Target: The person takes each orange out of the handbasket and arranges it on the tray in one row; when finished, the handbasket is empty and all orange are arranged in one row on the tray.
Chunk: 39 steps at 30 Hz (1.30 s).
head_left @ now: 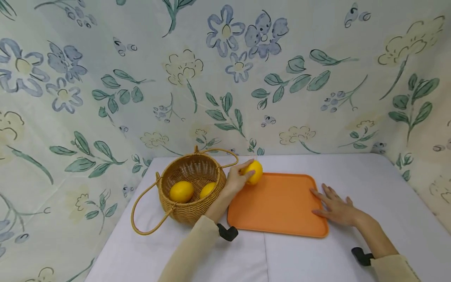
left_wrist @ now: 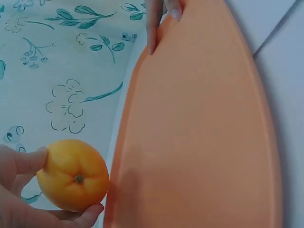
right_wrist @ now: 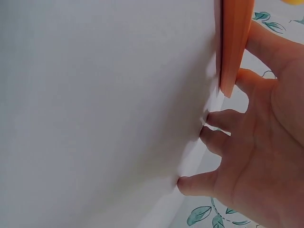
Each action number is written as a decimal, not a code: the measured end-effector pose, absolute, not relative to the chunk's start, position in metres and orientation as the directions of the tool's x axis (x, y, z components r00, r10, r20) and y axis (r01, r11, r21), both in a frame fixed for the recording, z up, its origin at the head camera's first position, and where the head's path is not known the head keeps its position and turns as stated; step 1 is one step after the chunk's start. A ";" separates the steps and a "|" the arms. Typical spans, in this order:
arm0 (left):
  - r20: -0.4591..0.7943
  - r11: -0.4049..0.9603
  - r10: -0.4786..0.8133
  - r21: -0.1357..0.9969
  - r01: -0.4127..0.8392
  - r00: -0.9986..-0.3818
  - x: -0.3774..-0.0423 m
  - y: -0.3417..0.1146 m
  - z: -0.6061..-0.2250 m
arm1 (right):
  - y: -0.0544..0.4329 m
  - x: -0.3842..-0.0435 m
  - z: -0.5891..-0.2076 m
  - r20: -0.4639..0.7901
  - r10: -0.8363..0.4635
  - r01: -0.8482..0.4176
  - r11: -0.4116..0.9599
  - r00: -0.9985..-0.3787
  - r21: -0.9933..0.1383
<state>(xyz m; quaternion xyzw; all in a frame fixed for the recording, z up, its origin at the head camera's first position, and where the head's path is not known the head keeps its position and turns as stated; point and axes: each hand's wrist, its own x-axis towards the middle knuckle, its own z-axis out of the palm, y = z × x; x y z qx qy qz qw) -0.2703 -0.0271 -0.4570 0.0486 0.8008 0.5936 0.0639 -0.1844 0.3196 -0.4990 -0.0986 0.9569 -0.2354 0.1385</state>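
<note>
Between thumb and fingers my left hand pinches an orange, held over the back left corner of the orange tray. The fruit's stem end faces the camera in the left wrist view, where the pinching fingertips show. At the tray's right edge, my right hand lies with fingers spread. Its thumb and a finger touch the tray's rim in the right wrist view, while other fingertips rest on the white tabletop. Left of the tray, a wicker basket holds two more oranges.
The basket's looped handles fold outward, one to the front left and one toward the back right. A white cloth covers the table. Floral fabric hangs behind it and along the sides.
</note>
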 end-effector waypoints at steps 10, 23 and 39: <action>0.037 0.392 0.048 0.919 0.053 -0.998 -0.270 -0.022 -0.481 | 0.320 -0.183 -0.501 -0.199 -0.258 -0.128 0.856 -0.945 -0.502; 0.035 0.378 0.019 0.925 0.040 -0.999 -0.270 -0.021 -0.484 | 0.319 -0.183 -0.503 -0.196 -0.258 -0.125 0.848 -0.946 -0.514; 0.056 0.394 0.030 0.917 0.064 -0.998 -0.267 -0.023 -0.487 | 0.321 -0.184 -0.506 -0.190 -0.265 -0.134 0.846 -0.945 -0.516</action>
